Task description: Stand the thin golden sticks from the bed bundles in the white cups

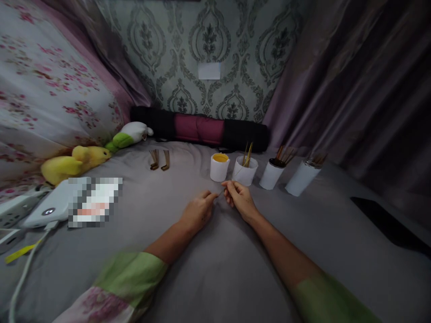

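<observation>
My left hand (198,210) is closed in a pinch, low over the grey sheet. Facing it, my right hand (238,197) is closed too, fingertips together. Between them runs a thin stick (220,193), small and dim, with an end at each hand's fingers. Just beyond stands a white cup with a yellow inside (219,169). To its right is a wider white cup (244,175) with several thin yellowish sticks (249,154) leaning in it. Two taller white containers, one dark-mouthed (271,175) and one farther right (301,179), also hold thin brown sticks.
Two small groups of thin brownish rods with bent dark ends (154,160) lie left of the cups. At left are a yellow plush toy (76,163), a white power bank (57,204) and its cable (25,278). A black flat object (387,222) lies right; a black-and-maroon roll (198,128) lies behind.
</observation>
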`<state>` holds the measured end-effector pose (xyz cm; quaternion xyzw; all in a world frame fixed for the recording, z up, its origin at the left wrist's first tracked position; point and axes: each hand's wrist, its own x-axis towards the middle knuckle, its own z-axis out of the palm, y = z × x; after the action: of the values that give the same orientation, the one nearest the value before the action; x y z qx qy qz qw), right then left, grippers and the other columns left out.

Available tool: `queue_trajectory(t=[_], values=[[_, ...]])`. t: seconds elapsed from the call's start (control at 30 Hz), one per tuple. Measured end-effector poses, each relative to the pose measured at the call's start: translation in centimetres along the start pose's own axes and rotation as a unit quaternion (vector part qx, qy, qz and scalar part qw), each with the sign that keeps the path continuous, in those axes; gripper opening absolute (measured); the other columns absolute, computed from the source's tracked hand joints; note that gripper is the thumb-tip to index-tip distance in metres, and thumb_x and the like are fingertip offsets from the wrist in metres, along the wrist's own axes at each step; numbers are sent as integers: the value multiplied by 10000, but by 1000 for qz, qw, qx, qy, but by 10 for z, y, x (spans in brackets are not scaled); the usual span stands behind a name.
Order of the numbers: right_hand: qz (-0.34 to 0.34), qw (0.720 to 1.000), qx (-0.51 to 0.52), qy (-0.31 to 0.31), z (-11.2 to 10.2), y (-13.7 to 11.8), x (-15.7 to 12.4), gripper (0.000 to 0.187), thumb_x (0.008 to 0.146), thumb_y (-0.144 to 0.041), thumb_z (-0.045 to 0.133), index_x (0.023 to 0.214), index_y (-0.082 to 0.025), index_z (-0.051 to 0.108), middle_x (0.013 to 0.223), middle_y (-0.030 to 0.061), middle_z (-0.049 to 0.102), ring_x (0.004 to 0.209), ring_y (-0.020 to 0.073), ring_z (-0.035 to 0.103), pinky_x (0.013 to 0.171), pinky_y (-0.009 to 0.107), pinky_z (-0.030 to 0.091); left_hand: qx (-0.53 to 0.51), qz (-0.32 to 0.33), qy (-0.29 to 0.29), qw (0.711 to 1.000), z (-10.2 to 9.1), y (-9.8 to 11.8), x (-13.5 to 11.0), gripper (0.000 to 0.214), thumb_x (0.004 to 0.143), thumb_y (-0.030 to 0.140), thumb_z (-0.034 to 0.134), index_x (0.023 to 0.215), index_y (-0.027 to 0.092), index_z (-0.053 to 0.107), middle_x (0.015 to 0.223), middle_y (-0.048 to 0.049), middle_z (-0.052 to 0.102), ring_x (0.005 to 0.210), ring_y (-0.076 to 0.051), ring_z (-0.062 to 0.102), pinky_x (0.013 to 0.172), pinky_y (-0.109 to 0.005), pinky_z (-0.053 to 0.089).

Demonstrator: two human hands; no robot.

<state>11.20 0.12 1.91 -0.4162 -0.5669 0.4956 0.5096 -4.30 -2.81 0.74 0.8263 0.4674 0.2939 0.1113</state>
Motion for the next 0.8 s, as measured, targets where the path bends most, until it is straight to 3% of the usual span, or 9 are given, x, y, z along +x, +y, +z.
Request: queue_trajectory(t=[0.37,0.8], values=[[7,1000,2,0,-1,2,0,335,755,-472,487,832,-155,566,574,-39,477,400,48,398,330,170,270,5,13,1,1000,2,-1,1,341,832,153,315,1080,171,549,909,-78,551,843,-158,535,755,-278,432],[29,1000,-12,3,-3,4,2,324,745,-468,491,810,-158,557,563,-44,474,397,51,405,322,170,258,-95,4,50,994,7,-3,4,251,821,160,386,953,173,600,867,-57,584,813,-135,549,745,-246,422]])
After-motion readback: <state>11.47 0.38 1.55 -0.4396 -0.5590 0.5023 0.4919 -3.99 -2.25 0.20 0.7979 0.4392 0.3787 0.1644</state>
